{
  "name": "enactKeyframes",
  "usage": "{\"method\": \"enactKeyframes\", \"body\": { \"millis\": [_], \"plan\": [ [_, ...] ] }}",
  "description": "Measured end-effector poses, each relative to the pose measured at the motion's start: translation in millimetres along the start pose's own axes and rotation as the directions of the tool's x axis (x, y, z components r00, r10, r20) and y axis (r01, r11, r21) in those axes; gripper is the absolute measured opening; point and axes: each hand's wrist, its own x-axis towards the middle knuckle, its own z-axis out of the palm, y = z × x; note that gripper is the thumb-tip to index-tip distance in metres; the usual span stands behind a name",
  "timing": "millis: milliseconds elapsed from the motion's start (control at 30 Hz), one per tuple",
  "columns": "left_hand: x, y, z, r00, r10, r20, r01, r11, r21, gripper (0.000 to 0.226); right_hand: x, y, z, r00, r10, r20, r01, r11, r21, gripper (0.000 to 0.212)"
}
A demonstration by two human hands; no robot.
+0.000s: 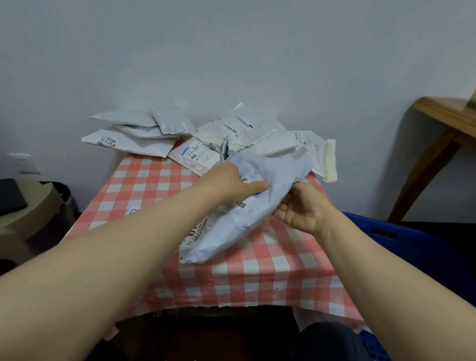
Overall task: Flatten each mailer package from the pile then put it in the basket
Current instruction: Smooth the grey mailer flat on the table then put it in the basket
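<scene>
Head view, L grip (231,180) & R grip (299,210) clutch grey mailer (271,165), pile (234,129) behind, basket (412,243) R-side

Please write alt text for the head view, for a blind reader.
The left hand and right hand hold a crumpled grey mailer over a checked table. A pile of mailers lies behind; a blue basket stands at right.
</scene>
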Motion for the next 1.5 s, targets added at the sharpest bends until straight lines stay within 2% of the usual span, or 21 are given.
{"method": "enactKeyframes", "body": {
  "millis": [67, 200, 233, 300, 433, 533, 600, 667, 700, 767, 833, 900, 967, 1033, 1100, 1167, 1200, 1300, 1367, 1500],
  "plan": [
    [-3.1, 3.2, 4.0, 0.998, 0.054, 0.042, -0.054, 0.999, 0.003, 0.052, -0.9, 0.8, 1.1, 1.0, 0.028, 0.009, -0.027, 0.999, -0.041, 0.02],
    [-8.1, 4.5, 7.8, 0.99, 0.14, 0.017, -0.14, 0.99, 0.006, 0.034, 1.9, 5.7, 3.9, 0.998, 0.013, -0.066, -0.022, 0.99, -0.14, 0.021],
    [-7.6, 3.3, 8.1, 0.99, 0.14, 0.009, -0.14, 0.99, 0.016, 0.034, 3.1, 7.1, 4.4, 0.997, -0.005, -0.072, -0.006, 0.988, -0.152, 0.023],
    [-3.7, -0.8, 7.6, 0.992, 0.128, -0.015, -0.128, 0.991, 0.033, 0.046, 5.8, 8.4, 2.3, 0.993, -0.052, -0.103, 0.034, 0.984, -0.174, 0.026],
    [2.9, -7.9, -2.5, 0.979, 0.154, -0.132, -0.147, 0.987, 0.062, 0.035, 10.5, 5.4, -16.6, 0.944, -0.106, -0.311, 0.025, 0.967, -0.254, 0.021],
    [-1.0, -8.1, 0.0, 0.983, 0.168, -0.071, -0.168, 0.986, -0.006, 0.04, 11.5, 1.4, -29.6, 0.922, -0.109, -0.372, -0.014, 0.949, -0.314, 0.025],
    [-5.7, -9.3, 4.0, 0.989, 0.149, -0.014, -0.149, 0.98, -0.134, 0.038, 12.4, -5.7, -36.3, 0.889, -0.151, -0.432, -0.045, 0.911, -0.411, 0.028],
    [-7.8, -16.9, 5.9, 0.994, 0.11, -0.029, -0.113, 0.971, -0.211, 0.019, 14.2, -16.1, -44.1, 0.813, -0.285, -0.507, 0.002, 0.873, -0.488, 0.038],
    [-8.4, -22.4, 6.4, 0.996, 0.073, -0.044, -0.08, 0.976, -0.203, 0.024, 13.2, -21.5, -46.3, 0.767, -0.37, -0.524, 0.04, 0.842, -0.538, 0.041],
    [-10.6, -34.8, 10.5, 0.999, 0.018, -0.035, -0.022, 0.991, -0.129, 0.037, 6.5, -27.1, -42.7, 0.691, -0.562, -0.456, 0.135, 0.719, -0.682, 0.042],
    [-14.6, -43.4, 17.5, 1.0, 0.011, 0.029, -0.01, 0.999, -0.036, 0.041, -1.2, -26.0, -27.7, 0.694, -0.683, -0.229, 0.278, 0.547, -0.79, 0.036],
    [-17.2, -48.6, 25.3, 0.996, 0.011, 0.091, -0.016, 0.998, 0.061, 0.056, -4.7, -17.6, -9.5, 0.775, -0.63, 0.053, 0.373, 0.387, -0.843, 0.025],
    [-18.2, -50.7, 29.2, 0.994, 0.037, 0.103, -0.054, 0.984, 0.169, 0.061, -5.0, -4.2, 1.3, 0.876, -0.416, 0.242, 0.369, 0.258, -0.893, 0.038],
    [-19.1, -52.2, 29.3, 0.992, 0.033, 0.123, -0.06, 0.971, 0.229, 0.057, -5.5, 8.1, 5.3, 0.945, -0.201, 0.259, 0.282, 0.094, -0.955, 0.055],
    [-19.7, -55.1, 26.9, 0.987, -0.004, 0.159, -0.035, 0.968, 0.247, 0.056, -5.1, 16.5, 7.2, 0.97, -0.119, 0.211, 0.205, -0.06, -0.977, 0.061],
    [-18.9, -56.2, 24.1, 0.991, -0.005, 0.135, -0.026, 0.975, 0.222, 0.059, -6.0, 17.5, 10.4, 0.97, -0.149, 0.193, 0.178, -0.104, -0.978, 0.059],
    [-17.6, -55.5, 22.6, 0.996, 0.013, 0.088, -0.031, 0.978, 0.206, 0.059, -7.2, 15.6, 12.5, 0.955, -0.208, 0.213, 0.191, -0.119, -0.974, 0.055],
    [-11.1, -48.6, 22.7, 0.997, 0.059, -0.057, -0.046, 0.977, 0.207, 0.057, -3.8, 7.3, 16.2, 0.876, -0.374, 0.304, 0.254, -0.177, -0.951, 0.048],
    [-7.9, -44.0, 30.0, 0.998, 0.039, -0.053, -0.025, 0.969, 0.245, 0.057, 1.8, 5.8, 19.3, 0.887, -0.324, 0.328, 0.244, -0.274, -0.93, 0.05],
    [-6.1, -42.7, 51.4, 0.997, -0.061, 0.046, 0.043, 0.946, 0.321, 0.063, 14.5, 20.6, 17.2, 0.95, -0.133, 0.283, 0.193, -0.461, -0.866, 0.056]
  ]
}}
